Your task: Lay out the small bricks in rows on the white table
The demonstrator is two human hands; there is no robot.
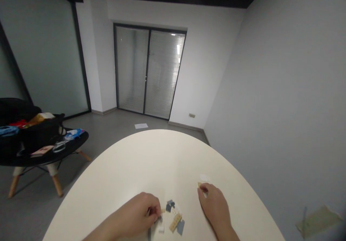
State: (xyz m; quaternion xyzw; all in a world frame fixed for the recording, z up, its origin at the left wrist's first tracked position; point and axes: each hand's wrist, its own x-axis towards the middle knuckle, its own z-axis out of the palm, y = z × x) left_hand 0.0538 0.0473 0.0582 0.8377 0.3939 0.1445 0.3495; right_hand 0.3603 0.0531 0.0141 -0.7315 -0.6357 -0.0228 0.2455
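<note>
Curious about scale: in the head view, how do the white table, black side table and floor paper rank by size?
1. White table
2. Black side table
3. Floor paper

Nearness to the camera may exaggerate the white table's lead.

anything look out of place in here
A loose sheet of paper lies alone on the bare floor in front of the glass door, so it looks dropped. The small plastic bricks also lie scattered on the white table, not stacked or sorted.
</note>
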